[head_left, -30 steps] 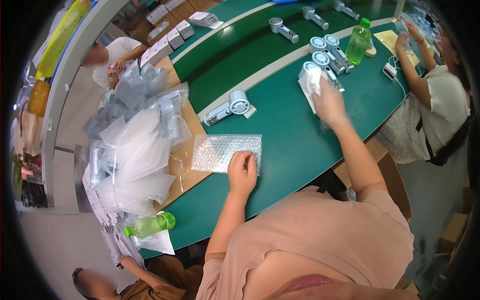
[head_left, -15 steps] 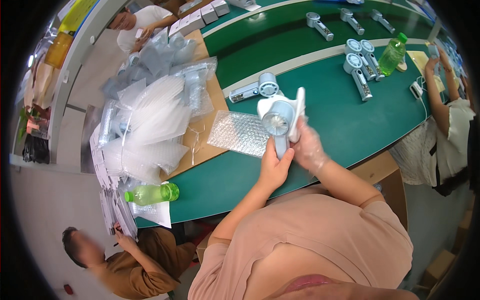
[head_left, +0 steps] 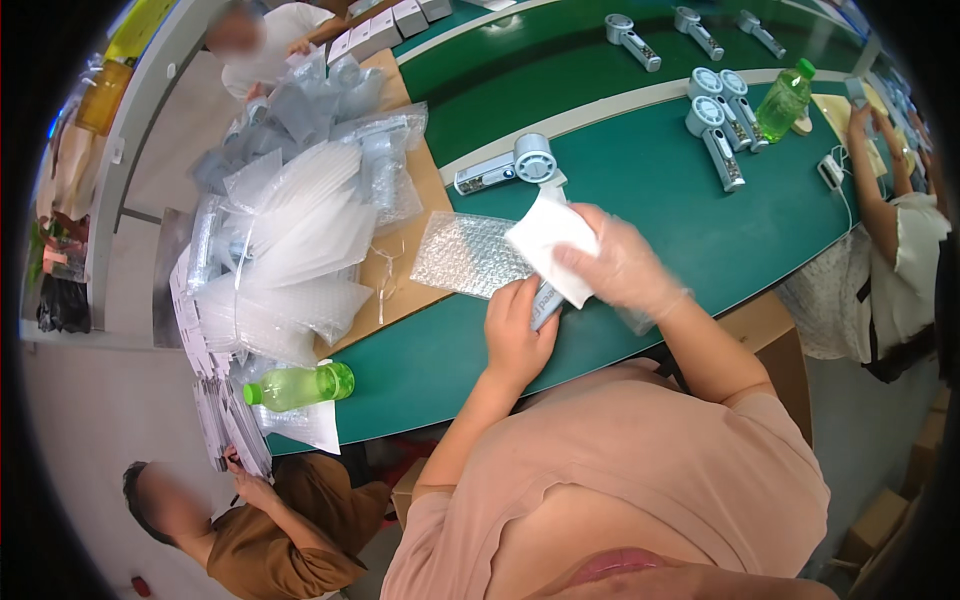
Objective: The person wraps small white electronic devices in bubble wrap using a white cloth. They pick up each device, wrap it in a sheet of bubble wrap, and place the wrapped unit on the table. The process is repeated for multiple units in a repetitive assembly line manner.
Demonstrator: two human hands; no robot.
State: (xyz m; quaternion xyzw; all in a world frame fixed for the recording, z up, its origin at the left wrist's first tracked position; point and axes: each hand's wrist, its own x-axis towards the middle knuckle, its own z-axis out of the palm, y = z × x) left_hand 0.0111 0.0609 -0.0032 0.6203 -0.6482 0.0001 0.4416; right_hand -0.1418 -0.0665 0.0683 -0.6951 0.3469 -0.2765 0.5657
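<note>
White cloth now drawn over fan, largely exposed a moment earlier | fan gripped by left hand, cloth by right hand | position: above tabletop, beside bubble bag | wiping apparently under way

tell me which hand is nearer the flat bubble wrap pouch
Left. The left hand is by the lower right corner of the pouch; the right hand is farther right, gripping the white cloth.

The short-sleeved top is dusty pink.
</note>
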